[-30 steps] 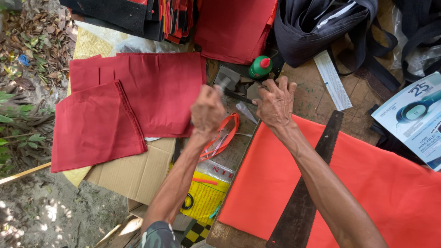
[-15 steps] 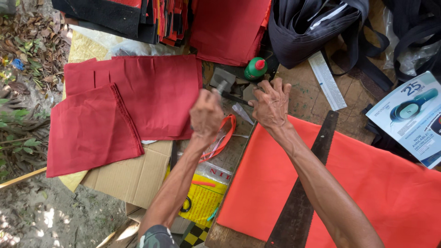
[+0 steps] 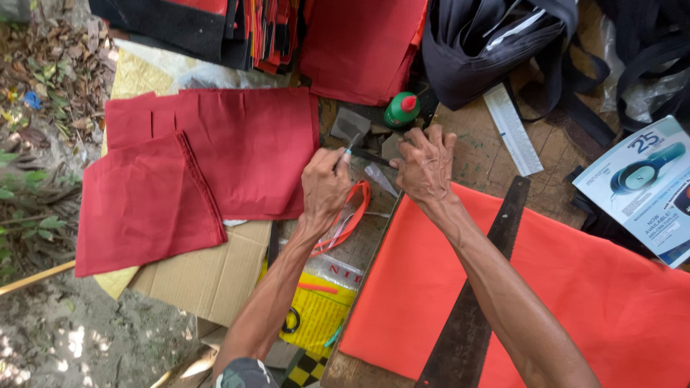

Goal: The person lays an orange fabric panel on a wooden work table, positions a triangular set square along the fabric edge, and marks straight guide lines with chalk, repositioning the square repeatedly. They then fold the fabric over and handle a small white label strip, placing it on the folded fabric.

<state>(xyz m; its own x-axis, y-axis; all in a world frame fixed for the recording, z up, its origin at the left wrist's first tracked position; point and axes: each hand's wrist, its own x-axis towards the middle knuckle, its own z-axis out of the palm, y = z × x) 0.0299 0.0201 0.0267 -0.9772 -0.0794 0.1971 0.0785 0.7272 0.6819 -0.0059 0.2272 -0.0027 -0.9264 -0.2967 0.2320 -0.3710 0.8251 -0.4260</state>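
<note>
Two hands working on a small tool over a cluttered desk [image 3: 496, 154]

The left hand [image 3: 325, 185] is clenching its fingers [image 3: 343, 156] around a thin pen-like tool [image 3: 350, 146] whose tip is pointing toward 1 o'clock, while the right hand [image 3: 425, 167] is pressing curled fingers down on a dark, narrow piece [image 3: 371, 156] lying just at 9 o'clock of it; whether those fingers are gripping it I cannot tell. At 12 o'clock of the hands, a green bottle with a red cap [image 3: 401, 110] is standing. An orange-handled pair of scissors [image 3: 352, 215] is lying under the left wrist. At 9 o'clock, dark red cloth pieces [image 3: 215, 158] are lying flat on cardboard [image 3: 208, 276]. At 5 o'clock, an orange cloth [image 3: 575, 294] is spreading under a long dark metal ruler [image 3: 474, 309] and the right forearm.
</note>
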